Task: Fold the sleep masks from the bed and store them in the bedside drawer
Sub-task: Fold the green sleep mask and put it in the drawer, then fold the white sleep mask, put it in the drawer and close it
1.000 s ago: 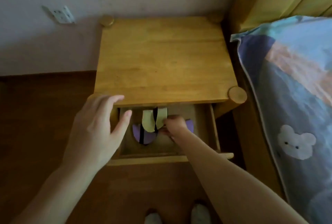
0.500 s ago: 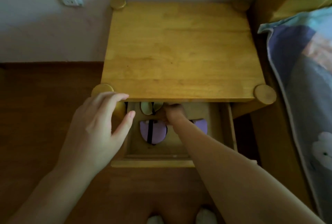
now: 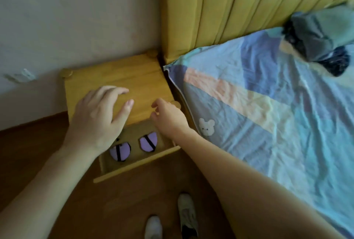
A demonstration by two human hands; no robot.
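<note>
The bedside drawer (image 3: 138, 167) stands pulled out from the wooden nightstand (image 3: 118, 77). Two folded purple sleep masks with black straps lie inside it, one at the left (image 3: 119, 151) and one at the right (image 3: 148, 142). My left hand (image 3: 99, 118) hovers over the nightstand's front edge with fingers spread and hides the drawer's back left part. My right hand (image 3: 168, 118) is above the drawer's right side, fingers loosely curled, holding nothing.
The bed (image 3: 268, 108) with a pastel patchwork sheet lies to the right, against a yellow padded headboard (image 3: 239, 8). A dark bundle of cloth (image 3: 321, 39) sits near the headboard. My shoes (image 3: 172, 217) stand on the wooden floor. A wall socket (image 3: 21, 75) is at the left.
My right hand has come up out of the drawer, leaving the masks inside. The yellow-green mask is out of sight. The view has swung up and right toward the bed.
</note>
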